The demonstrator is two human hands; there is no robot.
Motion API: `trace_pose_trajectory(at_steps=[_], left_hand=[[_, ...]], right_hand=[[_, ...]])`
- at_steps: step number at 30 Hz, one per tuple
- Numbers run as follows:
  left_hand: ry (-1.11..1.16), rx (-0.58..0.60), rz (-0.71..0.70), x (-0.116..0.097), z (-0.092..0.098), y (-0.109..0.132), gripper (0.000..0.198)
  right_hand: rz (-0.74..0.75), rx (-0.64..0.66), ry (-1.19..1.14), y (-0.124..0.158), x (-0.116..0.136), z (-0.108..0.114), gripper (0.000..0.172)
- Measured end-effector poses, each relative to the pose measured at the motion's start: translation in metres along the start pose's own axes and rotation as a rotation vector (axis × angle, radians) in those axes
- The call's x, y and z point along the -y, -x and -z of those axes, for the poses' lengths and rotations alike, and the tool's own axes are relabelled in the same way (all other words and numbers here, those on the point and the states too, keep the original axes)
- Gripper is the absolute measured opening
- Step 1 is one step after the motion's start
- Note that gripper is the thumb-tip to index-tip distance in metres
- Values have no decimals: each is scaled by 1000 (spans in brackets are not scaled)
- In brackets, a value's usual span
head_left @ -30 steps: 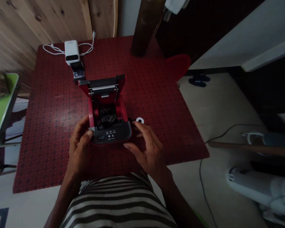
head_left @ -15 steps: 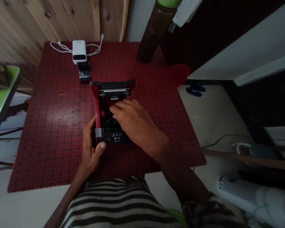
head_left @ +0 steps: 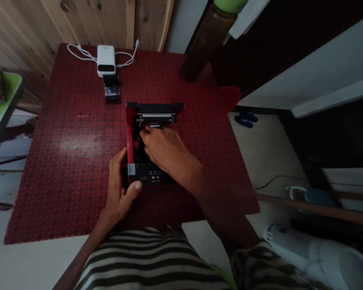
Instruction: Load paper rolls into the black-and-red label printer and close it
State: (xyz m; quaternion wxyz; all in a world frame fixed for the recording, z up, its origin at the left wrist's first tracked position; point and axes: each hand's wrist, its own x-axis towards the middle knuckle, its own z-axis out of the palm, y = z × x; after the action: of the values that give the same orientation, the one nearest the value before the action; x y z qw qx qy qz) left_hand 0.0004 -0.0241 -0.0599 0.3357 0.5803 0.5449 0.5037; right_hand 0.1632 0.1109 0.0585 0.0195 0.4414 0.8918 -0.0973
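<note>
A red and black label printer (head_left: 148,176) stands on the table in front of me, its lid (head_left: 155,108) raised at the back. A roller and a pale metal strip show under the lid. My left hand (head_left: 118,194) holds the printer's left front corner, thumb on the front edge and fingers along the left side. My right hand (head_left: 169,152) reaches over the right side into the open compartment, fingers curled together. Whatever its fingertips hold or touch is hidden in the dark inside. The right hand and forearm cover the printer's right part.
A white power bank (head_left: 106,58) with a white cable lies at the back left, a small black case (head_left: 111,88) just before it. A brown bottle (head_left: 204,38) with a green cap stands at the back right. A red chair or stool (head_left: 230,96) shows beyond the table (head_left: 72,185).
My right hand has shifted deeper toward the back of the compartment, under the lid. My left hand keeps its place on the corner. The view has turned slightly.
</note>
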Motion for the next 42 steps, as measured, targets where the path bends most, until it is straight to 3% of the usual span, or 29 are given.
trace_pose_trajectory(at_steps=[7, 11, 14, 17, 20, 23, 26, 29, 33, 37, 40, 42], left_hand=[[-9, 6, -36, 3, 1, 0, 81], [-19, -2, -61, 0, 0, -1, 80], [-37, 10, -48, -4, 0, -2, 79], [-45, -3, -40, -7, 0, -4, 81], [-51, -21, -70, -7, -1, -5, 80], [-58, -15, -69, -7, -1, -5, 79], [-61, -25, -56, -8, -1, -5, 80], [-60, -50, -43, -7, -2, -5, 83], [-47, -65, -49, -6, -3, -6, 82], [-52, -52, -60, -8, -2, -7, 79], [-54, -44, -49, -9, -1, -8, 81], [-50, -29, -48, -10, 0, -7, 80]], right_hand=[[-113, -11, -20, 8, 11, 11, 26], [-70, -223, -108, 35, 2, 9, 18], [-71, -452, -294, 65, -26, 12, 15], [-156, -636, -532, 82, -70, 10, 24], [-311, -803, -706, 74, -115, -14, 25], [-418, -906, -817, 51, -143, -54, 22], [-466, -832, -851, 33, -150, -88, 24], [-460, -710, -854, 28, -145, -105, 26], [-446, -664, -850, 29, -142, -109, 28], [-450, -638, -867, 30, -147, -109, 42], [-470, -638, -880, 52, -148, -109, 52], [-479, -637, -883, 81, -143, -107, 43]])
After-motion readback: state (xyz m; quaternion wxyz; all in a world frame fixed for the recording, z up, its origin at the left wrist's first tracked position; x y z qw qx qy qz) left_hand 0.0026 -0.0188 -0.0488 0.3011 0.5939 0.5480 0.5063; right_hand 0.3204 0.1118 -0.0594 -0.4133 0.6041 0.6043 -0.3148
